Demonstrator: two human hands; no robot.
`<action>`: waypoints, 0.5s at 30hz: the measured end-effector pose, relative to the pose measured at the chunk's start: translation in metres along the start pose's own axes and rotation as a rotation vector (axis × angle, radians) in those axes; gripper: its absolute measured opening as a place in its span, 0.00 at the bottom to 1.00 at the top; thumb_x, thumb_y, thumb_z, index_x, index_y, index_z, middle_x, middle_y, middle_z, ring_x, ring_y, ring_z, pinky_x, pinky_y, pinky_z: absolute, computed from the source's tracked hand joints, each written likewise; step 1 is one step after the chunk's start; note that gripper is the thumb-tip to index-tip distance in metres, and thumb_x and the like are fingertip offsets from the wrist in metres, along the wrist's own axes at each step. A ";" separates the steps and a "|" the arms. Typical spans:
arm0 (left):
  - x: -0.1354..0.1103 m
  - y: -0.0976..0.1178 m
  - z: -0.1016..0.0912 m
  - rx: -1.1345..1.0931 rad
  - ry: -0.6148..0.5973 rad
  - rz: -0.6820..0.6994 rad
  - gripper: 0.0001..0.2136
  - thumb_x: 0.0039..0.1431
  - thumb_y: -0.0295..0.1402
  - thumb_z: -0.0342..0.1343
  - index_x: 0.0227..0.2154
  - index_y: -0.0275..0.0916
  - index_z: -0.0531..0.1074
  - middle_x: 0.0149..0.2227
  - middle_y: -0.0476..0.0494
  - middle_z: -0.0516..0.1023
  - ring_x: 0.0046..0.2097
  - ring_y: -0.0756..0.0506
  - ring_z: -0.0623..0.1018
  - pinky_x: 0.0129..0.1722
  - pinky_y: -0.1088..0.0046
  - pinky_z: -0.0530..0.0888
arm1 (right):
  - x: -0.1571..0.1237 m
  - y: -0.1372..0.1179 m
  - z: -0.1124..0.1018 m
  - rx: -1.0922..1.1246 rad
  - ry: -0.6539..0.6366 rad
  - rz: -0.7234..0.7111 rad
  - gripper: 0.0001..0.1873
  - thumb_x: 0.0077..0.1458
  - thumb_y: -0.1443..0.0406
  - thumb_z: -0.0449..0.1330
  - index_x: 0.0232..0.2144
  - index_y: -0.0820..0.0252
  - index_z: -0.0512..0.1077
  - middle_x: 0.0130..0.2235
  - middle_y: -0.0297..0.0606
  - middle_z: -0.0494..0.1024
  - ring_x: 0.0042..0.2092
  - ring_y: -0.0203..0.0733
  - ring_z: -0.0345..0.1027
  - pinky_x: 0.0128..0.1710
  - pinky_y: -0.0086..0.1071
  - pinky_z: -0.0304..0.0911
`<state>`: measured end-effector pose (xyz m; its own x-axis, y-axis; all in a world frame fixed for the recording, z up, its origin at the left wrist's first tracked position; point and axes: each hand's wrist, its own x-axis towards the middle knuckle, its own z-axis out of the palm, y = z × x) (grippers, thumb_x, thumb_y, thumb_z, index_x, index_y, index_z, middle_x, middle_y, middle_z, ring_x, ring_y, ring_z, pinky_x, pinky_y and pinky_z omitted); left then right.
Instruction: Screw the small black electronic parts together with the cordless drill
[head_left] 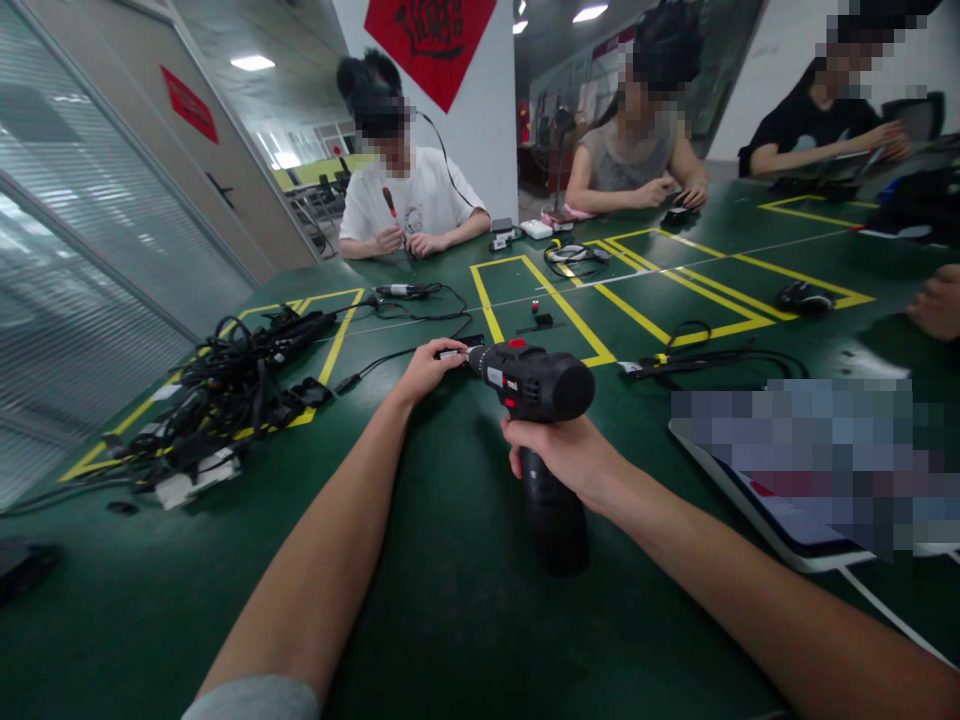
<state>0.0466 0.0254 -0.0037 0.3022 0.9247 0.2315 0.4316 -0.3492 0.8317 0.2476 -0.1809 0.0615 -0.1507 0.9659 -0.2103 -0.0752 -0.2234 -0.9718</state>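
Note:
A black cordless drill with red buttons is gripped by its handle in my right hand, its chuck pointing forward and left. My left hand lies low over the green table, fingers closed on a small black device with a pale label. The drill's bit end reaches the fingertips of that hand; whether it touches the device I cannot tell. From the device's left side runs a black cable.
A tangled heap of black cables and adapters lies left. A tablet rests at the right, near a cable bundle. Small black and red parts sit ahead inside yellow tape. Several people sit around the table, one holding a screwdriver.

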 end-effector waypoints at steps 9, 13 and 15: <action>-0.002 0.004 0.001 0.046 0.008 -0.038 0.18 0.47 0.39 0.61 0.41 0.38 0.78 0.40 0.44 0.80 0.42 0.43 0.75 0.49 0.66 0.71 | 0.001 -0.002 0.001 -0.033 -0.007 0.010 0.02 0.42 0.70 0.59 0.24 0.59 0.69 0.17 0.33 0.70 0.21 0.39 0.64 0.27 0.34 0.58; -0.001 0.002 0.001 0.033 0.006 -0.013 0.17 0.48 0.39 0.61 0.40 0.38 0.79 0.42 0.43 0.80 0.44 0.43 0.75 0.51 0.66 0.70 | -0.001 -0.004 0.001 -0.035 -0.009 0.018 0.01 0.43 0.69 0.59 0.24 0.59 0.69 0.16 0.33 0.69 0.21 0.38 0.62 0.26 0.33 0.56; 0.000 0.000 0.001 0.014 -0.001 -0.002 0.16 0.48 0.39 0.61 0.40 0.38 0.79 0.43 0.43 0.80 0.45 0.43 0.75 0.52 0.65 0.70 | -0.002 -0.004 0.000 -0.025 -0.002 0.020 0.02 0.43 0.69 0.59 0.24 0.59 0.69 0.17 0.32 0.69 0.21 0.37 0.62 0.26 0.33 0.56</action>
<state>0.0478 0.0250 -0.0044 0.3021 0.9251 0.2299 0.4438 -0.3499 0.8250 0.2479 -0.1818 0.0656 -0.1541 0.9610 -0.2297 -0.0480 -0.2395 -0.9697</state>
